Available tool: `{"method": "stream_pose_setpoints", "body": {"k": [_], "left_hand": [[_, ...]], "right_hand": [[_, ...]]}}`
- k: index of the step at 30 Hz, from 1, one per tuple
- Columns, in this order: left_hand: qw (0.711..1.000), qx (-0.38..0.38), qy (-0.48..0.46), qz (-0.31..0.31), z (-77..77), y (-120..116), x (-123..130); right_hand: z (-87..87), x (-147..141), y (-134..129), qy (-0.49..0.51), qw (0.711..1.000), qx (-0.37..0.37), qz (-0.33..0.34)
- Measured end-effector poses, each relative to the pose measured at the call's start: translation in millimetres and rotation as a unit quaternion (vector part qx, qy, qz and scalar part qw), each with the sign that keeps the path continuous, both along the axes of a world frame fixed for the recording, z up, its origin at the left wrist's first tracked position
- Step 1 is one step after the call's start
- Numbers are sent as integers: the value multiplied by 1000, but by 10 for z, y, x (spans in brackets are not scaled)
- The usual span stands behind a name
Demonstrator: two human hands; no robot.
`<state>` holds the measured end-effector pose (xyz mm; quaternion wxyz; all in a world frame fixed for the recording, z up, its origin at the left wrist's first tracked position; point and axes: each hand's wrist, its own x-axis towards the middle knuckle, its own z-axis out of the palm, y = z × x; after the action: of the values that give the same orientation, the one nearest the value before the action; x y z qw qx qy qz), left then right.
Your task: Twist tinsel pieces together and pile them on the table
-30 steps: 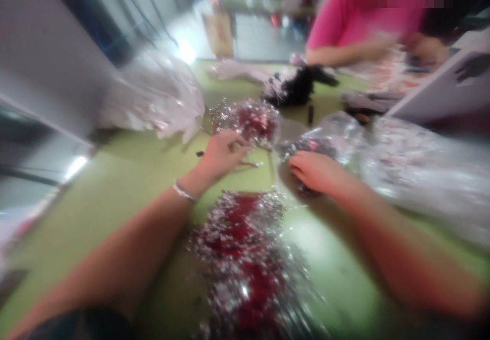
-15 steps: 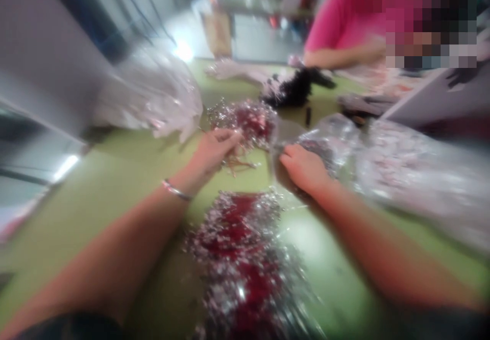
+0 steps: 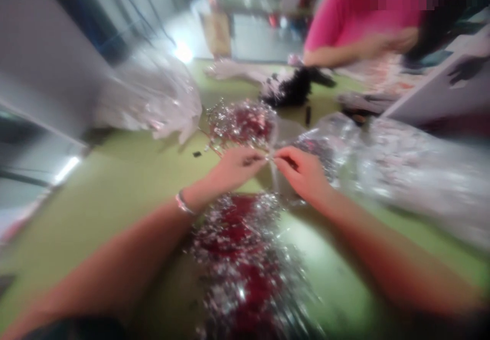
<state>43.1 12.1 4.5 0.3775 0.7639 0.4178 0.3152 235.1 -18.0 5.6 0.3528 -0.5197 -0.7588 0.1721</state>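
Note:
My left hand [image 3: 239, 169] and my right hand [image 3: 300, 169] meet fingertip to fingertip over the middle of the table. Both are closed in a pinch around something pale and tiny, too blurred to name. Just beyond them lies a pile of dark red pieces with shiny silvery ends [image 3: 245, 123]. Nearer to me, a long row of similar red and silvery pieces [image 3: 239, 238] runs toward the bottom edge. A clear plastic bag [image 3: 337, 130] with small dark contents lies right beside my right hand.
The green table [image 3: 126, 176] holds a large clear bag [image 3: 421, 171] at right and crumpled plastic [image 3: 161, 95] at left. A black bundle [image 3: 294, 87] lies farther back. Across the table sits a person in a pink top [image 3: 340, 18]. A small black scrap [image 3: 197, 154] lies at left.
My left hand has moved right and slightly toward me, from the far pile to my right hand. The orange-brown strands under it no longer show. My right hand's fingers have turned inward into a pinch.

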Motion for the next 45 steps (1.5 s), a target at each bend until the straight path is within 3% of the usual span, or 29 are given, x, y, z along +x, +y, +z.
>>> {"method": "stream_pose_setpoints", "body": {"k": [7,10,13,15,17,19,23,29,34,36,40,43,45], "left_hand": [[1000,15,5,-13,-47,25,-47],[993,95,67,-33,-66,31,-83],[967,210,131,-58,-65,9,-94],[957,245,140,-65,-54,-6,-92],[964,234,110,-68,-34,-9,-93],[976,194,69,-72,-1,6,-102],[988,89,93,-81,77,47,-111],[989,36,122,-81,89,22,-51],[991,-5,100,-88,117,41,-112],[996,12,77,-47,155,88,-180],[991,37,6,127,200,191,-290],[989,24,37,142,186,227,-297],[989,22,71,124,157,236,-286]], "right_hand": [[29,-1,11,14,998,-62,23],[106,17,10,-4,994,-102,51],[178,16,-21,-1,987,-152,59],[194,1,-62,12,982,-176,61],[174,-18,-103,26,984,-166,56],[124,-32,-123,5,992,-108,64],[-4,-32,-82,-138,985,-1,99],[-94,-33,-50,-151,986,-13,63],[-50,2,-34,-112,990,-19,81],[-27,31,-11,-114,989,-13,98],[1,43,-16,-137,977,-21,162],[48,56,-27,-111,964,-31,240],[93,123,13,-83,982,-10,170]]}}
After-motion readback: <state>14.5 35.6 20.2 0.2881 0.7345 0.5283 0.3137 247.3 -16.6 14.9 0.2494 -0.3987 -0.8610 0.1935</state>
